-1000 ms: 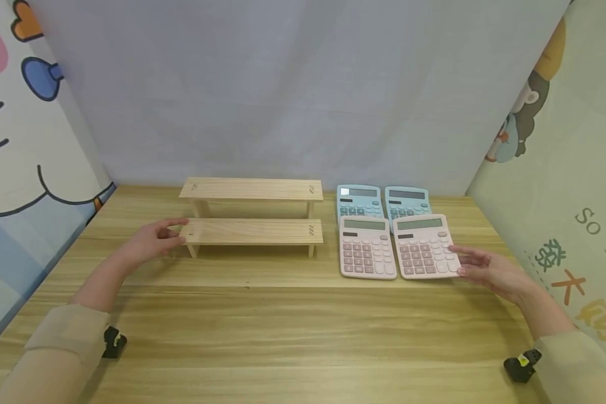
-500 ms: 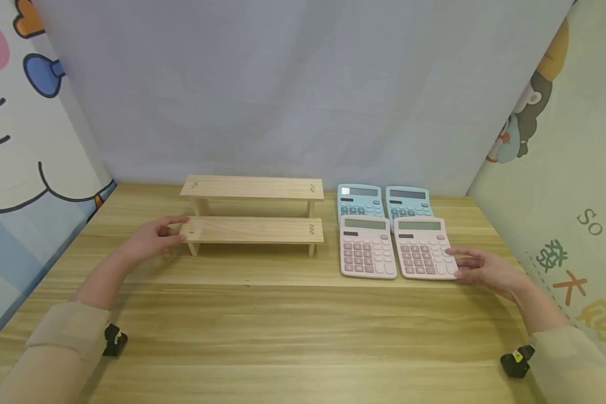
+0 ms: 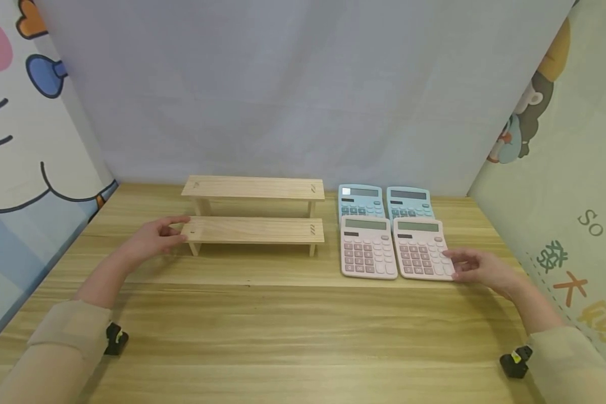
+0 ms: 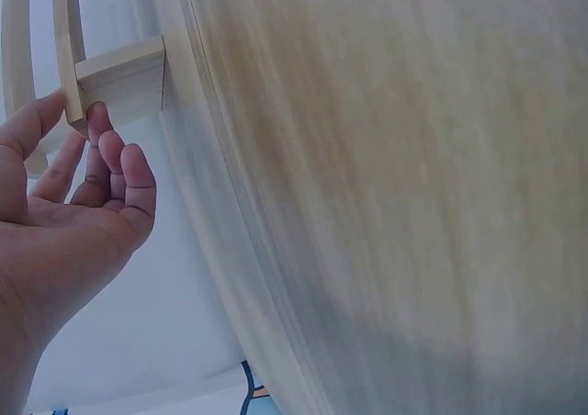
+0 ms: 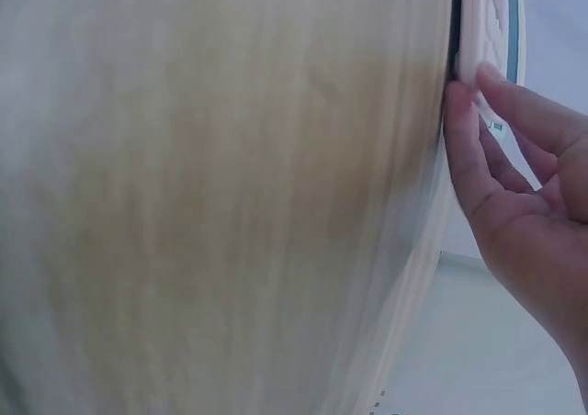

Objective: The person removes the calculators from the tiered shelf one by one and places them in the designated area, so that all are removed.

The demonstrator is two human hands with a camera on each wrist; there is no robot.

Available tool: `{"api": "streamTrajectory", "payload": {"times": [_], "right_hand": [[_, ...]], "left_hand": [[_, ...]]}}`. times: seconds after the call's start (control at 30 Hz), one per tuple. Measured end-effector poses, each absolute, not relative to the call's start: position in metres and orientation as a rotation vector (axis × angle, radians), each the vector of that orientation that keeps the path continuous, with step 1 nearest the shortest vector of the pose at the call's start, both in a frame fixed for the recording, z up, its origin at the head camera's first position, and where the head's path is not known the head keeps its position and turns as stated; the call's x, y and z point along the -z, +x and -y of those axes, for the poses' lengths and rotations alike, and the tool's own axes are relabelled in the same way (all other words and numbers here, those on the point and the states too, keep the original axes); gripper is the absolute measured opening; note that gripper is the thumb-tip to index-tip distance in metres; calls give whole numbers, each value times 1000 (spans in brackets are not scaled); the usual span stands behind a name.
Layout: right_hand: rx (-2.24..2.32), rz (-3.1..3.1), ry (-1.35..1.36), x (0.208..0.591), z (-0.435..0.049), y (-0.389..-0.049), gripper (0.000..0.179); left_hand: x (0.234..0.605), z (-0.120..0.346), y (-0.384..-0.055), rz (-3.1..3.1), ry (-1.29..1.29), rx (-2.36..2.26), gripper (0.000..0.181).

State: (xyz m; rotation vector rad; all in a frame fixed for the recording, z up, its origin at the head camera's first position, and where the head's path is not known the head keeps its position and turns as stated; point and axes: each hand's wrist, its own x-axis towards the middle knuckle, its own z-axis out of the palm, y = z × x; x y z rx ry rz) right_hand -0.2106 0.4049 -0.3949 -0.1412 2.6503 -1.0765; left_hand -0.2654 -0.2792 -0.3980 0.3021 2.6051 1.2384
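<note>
At the left, my left hand [image 3: 153, 242] pinches the end of the lower tier of a two-tier wooden stand [image 3: 255, 230]. In the left wrist view, the thumb and fingertips [image 4: 98, 117] meet either side of that board's end. My right hand [image 3: 487, 272] holds the lower right edge of the right-hand pink calculator [image 3: 424, 249], thumb and fingers at its corner. Its edge [image 5: 471, 29] shows between thumb and fingers in the right wrist view. A second pink calculator [image 3: 368, 247] lies close on its left. Two blue calculators [image 3: 361, 201] lie behind, their lower parts covered by the pink ones.
The wooden table [image 3: 262, 331] carries everything, with a seam running across it. A pale grey curtain [image 3: 293, 101] hangs behind the back edge. Printed panels stand left and right, the right one [image 3: 581, 185] close beside the right forearm. The stand's upper tier [image 3: 252, 186] sits farther back.
My right hand has shifted slightly left, and the right-hand pink calculator has slid and turned with it, closer to its neighbour. The left hand stays on the stand.
</note>
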Motion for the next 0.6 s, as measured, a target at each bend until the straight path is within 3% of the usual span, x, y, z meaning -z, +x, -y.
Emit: {"api": "streamTrajectory", "payload": {"times": [0.6], "right_hand": [[950,-2787,-196,370,-397,-205,57]], "left_hand": [[377,278,-258,-2852,365,-1005,55]]}}
